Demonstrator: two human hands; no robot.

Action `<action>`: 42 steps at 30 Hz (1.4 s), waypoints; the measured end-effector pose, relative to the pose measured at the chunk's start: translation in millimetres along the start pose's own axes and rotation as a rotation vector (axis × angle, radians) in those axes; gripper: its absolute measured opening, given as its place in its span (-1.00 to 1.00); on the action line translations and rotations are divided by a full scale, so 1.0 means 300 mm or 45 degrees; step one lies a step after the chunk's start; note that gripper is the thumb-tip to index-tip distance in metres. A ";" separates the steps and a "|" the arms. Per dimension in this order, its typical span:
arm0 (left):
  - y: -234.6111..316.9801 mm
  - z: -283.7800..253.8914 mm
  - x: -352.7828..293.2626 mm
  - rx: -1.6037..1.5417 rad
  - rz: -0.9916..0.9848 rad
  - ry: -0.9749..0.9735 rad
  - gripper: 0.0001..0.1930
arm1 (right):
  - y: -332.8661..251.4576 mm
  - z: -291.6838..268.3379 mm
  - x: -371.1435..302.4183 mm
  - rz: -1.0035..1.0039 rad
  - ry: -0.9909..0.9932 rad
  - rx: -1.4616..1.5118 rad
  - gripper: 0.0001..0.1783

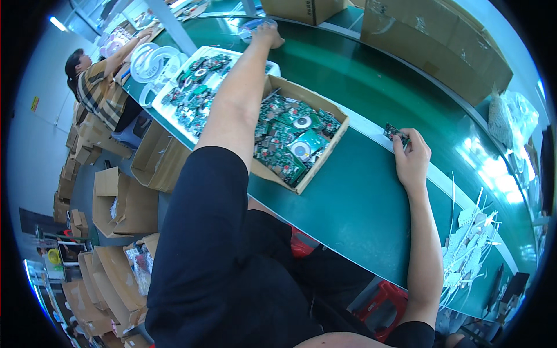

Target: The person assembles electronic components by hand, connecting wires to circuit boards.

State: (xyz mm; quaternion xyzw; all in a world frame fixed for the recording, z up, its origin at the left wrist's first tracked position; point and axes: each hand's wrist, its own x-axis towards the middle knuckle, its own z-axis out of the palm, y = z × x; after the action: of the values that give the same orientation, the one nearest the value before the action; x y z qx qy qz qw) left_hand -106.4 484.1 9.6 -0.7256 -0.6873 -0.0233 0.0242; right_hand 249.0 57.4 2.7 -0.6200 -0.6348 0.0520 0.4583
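My right hand (413, 159) pinches a small green circuit board (390, 131) between thumb and fingers, above the pale rail of the green bench. Far forward, my left hand (268, 36) reaches to a small clear-blue plastic container (248, 25); its thumb stands apart from the fingers, and I see nothing held in it. Under and beside my left arm lie a cardboard box (322, 168) piled with green circuit boards, some bearing round white discs, and a white tray (191, 138) filled with more boards. My left forearm hides part of both.
White plastic parts and strips (467, 246) lie on the bench at right. Large cardboard boxes (429, 43) and a clear bag (510, 119) stand along the far side. White round parts (152, 62) sit left, near a co-worker (101, 87). Open cartons (125, 203) cover the floor; a red stool (386, 304) is below the bench.
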 end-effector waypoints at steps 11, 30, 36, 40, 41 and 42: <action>0.156 -0.061 -0.038 0.124 0.570 0.015 -0.56 | -0.020 0.015 0.011 -0.137 0.037 0.021 -0.83; 0.642 -0.250 -1.618 -0.269 1.646 -0.021 -0.77 | -0.054 -0.195 0.077 -0.093 0.645 0.553 -0.83; 0.525 -0.229 -1.834 -0.751 1.727 0.001 -0.83 | -0.229 -0.214 0.055 -0.027 0.260 0.652 -0.82; 0.379 -0.366 -1.770 -1.353 1.385 0.190 -0.79 | -0.404 -0.280 -0.027 0.081 -0.179 0.640 -0.86; 0.342 -0.393 -1.743 -1.331 1.201 0.322 -0.70 | -0.439 -0.296 -0.053 0.032 -0.308 0.588 -0.86; 0.316 -0.420 -1.720 -1.235 1.063 0.525 -0.61 | -0.462 -0.312 -0.077 0.066 -0.452 0.600 -0.86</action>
State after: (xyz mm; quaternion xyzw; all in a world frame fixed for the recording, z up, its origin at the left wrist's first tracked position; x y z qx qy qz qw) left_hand -39.6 -43.6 100.4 -0.8399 -0.2420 -0.4562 -0.1668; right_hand 202.8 -40.2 132.5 -0.4937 -0.6594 0.3173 0.4698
